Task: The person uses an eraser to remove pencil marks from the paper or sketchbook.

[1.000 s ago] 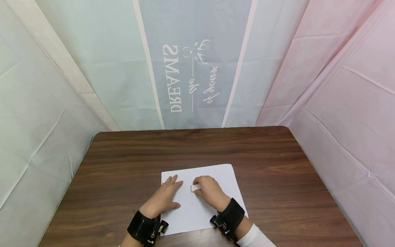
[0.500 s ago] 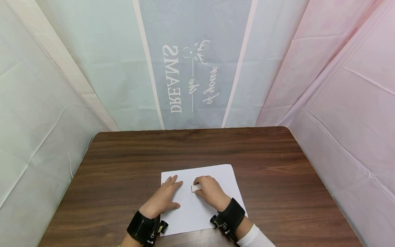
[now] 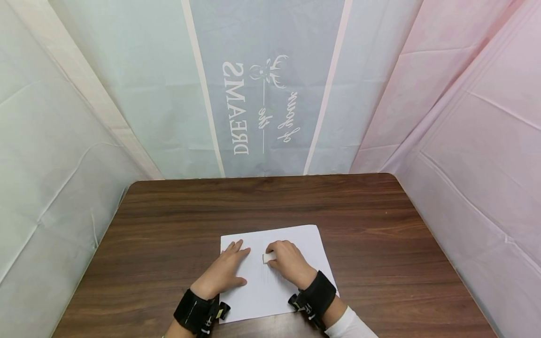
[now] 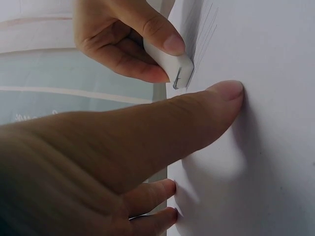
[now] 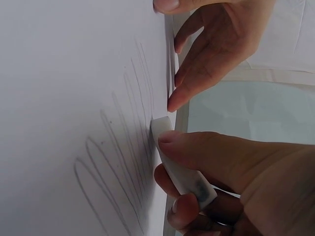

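Observation:
A white eraser (image 5: 184, 177) with grey smudges is pinched between the thumb and fingers of my right hand (image 3: 291, 265). Its edge is right at the white paper (image 3: 304, 239), beside grey pencil lines (image 5: 110, 167) drawn in a zigzag. In the left wrist view one corner of the eraser (image 4: 181, 71) shows a dark mark. My left hand (image 3: 224, 272) rests on the left part of the paper, fingers spread and thumb (image 4: 197, 115) extended toward the lines. Part of the pencil marks is hidden behind my right hand in the head view.
The paper lies near the front of a dark wood-grain table (image 3: 169, 225). Black wrist straps with small cameras sit on both wrists, such as the left strap (image 3: 194, 312). Pale cloth curtains (image 3: 270, 94) with printed words surround the table at the back and sides.
My right hand and the eraser have shifted very slightly to the right on the paper. The left hand stays in place.

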Demonstrator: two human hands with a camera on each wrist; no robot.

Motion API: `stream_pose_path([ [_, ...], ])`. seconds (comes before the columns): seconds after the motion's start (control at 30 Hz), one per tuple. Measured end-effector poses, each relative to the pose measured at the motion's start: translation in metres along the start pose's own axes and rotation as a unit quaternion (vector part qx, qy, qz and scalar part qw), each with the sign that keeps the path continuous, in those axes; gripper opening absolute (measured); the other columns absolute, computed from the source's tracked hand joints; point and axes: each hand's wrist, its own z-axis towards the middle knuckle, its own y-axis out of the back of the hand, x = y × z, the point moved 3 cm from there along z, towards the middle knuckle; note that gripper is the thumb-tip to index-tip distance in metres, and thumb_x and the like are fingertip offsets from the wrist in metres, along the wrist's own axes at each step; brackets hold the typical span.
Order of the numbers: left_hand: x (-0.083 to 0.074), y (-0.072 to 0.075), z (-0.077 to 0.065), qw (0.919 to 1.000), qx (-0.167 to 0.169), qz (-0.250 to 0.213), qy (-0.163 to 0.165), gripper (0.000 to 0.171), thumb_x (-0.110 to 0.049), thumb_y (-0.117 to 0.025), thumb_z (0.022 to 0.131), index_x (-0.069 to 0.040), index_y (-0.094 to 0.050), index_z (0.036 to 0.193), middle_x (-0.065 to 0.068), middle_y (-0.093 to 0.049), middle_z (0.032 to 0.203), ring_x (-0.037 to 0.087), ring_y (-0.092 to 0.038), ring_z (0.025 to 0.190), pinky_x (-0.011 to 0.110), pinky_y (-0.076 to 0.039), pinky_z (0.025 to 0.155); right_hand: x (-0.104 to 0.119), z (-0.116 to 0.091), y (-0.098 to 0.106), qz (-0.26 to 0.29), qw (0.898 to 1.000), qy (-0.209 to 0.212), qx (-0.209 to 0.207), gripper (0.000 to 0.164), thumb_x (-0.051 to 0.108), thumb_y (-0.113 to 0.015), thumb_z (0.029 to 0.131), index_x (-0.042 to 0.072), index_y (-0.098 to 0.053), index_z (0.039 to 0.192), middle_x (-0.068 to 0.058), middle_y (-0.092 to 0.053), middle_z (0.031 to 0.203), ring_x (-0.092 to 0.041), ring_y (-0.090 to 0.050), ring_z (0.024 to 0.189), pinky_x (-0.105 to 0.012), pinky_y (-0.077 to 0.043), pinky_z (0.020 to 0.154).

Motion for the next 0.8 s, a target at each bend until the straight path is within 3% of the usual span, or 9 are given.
stream_pose_path([
  [0.8, -0.0001, -0.0003, 0.0009, 1.0, -0.003, 0.001, 0.0, 0.076, -0.012, -0.09, 0.072, 0.002, -0.058, 0.139, 0.03, -0.038, 0.158, 0.052, -0.032, 0.148, 0.068, -0.031, 0.117, -0.0026, -0.0004, 0.0041, 0.0, 1.0, -0.001, 0.014, 0.018, 0.01, -0.083, 0.082, 0.005, -0.077, 0.098, -0.008, -0.078, 0.098, -0.024, -0.073, 0.094, -0.035, -0.059, 0.078],
])
